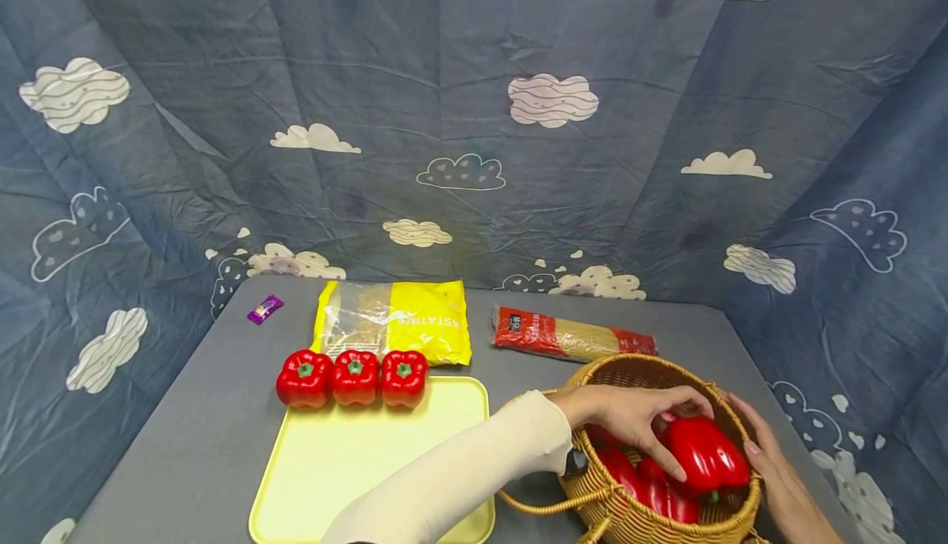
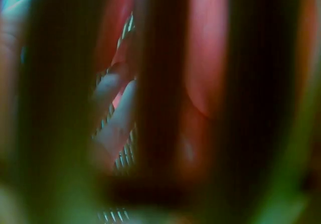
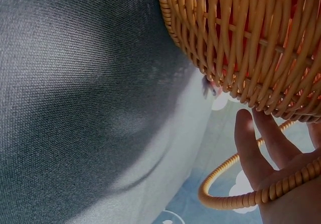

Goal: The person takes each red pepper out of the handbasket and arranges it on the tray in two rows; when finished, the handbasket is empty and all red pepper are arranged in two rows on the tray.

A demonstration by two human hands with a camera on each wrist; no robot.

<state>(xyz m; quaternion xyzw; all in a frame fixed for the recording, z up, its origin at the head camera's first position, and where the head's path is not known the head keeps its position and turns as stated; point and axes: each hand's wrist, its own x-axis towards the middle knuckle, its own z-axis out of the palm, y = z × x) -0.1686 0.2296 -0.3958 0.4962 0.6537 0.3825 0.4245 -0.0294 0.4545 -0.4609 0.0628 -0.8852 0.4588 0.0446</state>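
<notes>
- Cream sleeve [image 1: 459, 474] nearest the head camera; it crosses the tray [image 1: 370, 445] and leads to the left hand [image 1: 640, 420], reaching into the wicker basket [image 1: 633, 523].
- Progress: three peppers [image 1: 355, 379] stand in a row at the tray's far edge, stems up. One red pepper [image 1: 707, 449] is in the left hand; at least two other peppers [image 1: 670, 495] lie beneath, in the basket.
- Judged part-way: peppers are divided between tray and basket. Whether they are going in or coming out cannot be told; the gripped one is not yet released.
- Left fingers: pinching the red pepper, thumb at its near left side, fingers over its far side. Left wrist view too dark and blurred to add detail.
- Red pepper: inside the rim, by the right wall, tilted, green stem pointing down toward the near side. Lifted or resting: cannot tell.
- Right hand [image 1: 773, 466]: fingers extended and apart, against the basket's outer right side; holds no pepper.
</notes>
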